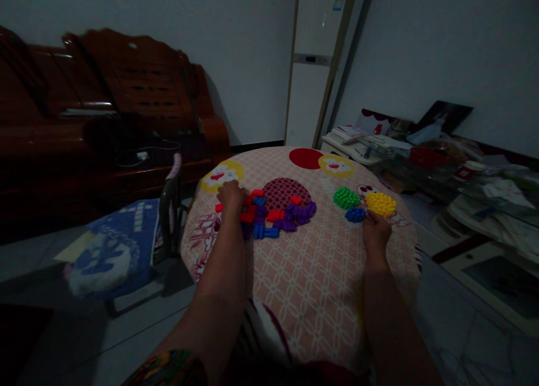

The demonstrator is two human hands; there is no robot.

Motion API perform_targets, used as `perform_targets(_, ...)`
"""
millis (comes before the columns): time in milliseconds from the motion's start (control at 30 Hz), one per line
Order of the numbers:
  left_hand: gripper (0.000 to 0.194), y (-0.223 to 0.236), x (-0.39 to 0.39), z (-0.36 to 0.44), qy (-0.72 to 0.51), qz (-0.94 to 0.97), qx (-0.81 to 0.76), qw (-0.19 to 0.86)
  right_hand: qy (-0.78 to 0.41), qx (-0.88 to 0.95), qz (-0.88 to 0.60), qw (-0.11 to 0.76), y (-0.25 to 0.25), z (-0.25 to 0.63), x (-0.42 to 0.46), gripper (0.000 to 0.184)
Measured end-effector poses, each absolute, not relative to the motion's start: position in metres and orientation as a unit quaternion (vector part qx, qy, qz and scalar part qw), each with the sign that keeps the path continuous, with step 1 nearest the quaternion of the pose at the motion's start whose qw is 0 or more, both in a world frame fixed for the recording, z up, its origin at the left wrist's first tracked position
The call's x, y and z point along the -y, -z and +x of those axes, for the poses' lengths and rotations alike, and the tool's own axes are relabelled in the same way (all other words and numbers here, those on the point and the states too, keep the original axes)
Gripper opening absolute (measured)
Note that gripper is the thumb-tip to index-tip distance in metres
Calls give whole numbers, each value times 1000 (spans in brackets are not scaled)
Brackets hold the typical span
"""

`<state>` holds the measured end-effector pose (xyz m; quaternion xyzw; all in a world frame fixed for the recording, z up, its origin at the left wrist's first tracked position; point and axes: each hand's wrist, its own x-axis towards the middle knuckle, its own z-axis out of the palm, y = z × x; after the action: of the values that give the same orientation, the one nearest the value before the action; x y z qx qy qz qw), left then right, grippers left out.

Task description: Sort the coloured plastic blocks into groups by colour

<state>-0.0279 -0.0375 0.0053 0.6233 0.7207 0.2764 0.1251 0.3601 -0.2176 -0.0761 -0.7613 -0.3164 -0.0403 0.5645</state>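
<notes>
My left hand (232, 195) is over the left end of a loose pile of small plastic pieces, its fingers bent down and seemingly apart; their tips are partly hidden. Red pieces (248, 213), purple pieces (289, 219) and blue pieces (266, 232) lie mixed in this pile. On the right side of the table, my right hand (376, 230) has its fingertips pinched together beside a small blue cluster (355, 214). Whatever is between them is too small and dark to make out. A green cluster (346, 197) and a yellow cluster (380, 204) sit just beyond.
A patterned cloth covers the round table (303, 279). To the left stands a chair (170, 217) with a blue cloth (122, 251), and a wooden sofa (138, 88) behind it. A cluttered glass-topped cabinet (446, 178) runs along the right. A tall white unit (309, 94) stands at the back.
</notes>
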Motion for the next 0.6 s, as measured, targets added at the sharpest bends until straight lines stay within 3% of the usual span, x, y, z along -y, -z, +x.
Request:
perform_targets(133,14,12,27,-50,-257,585,-751,169,48,319,-761,563,76,359,218,42)
perform_targets(333,26,7,28,-37,-343,612,-697,150,44,317,-747,583,67,350,220,40)
perform_targets(433,34,-12,35,-16,-409,636,-635,157,29,312,-750,583,64,349,220,42)
perform_targets(600,31,-23,63,60,-400,727,-499,251,23,308,-755,578,62,347,221,44)
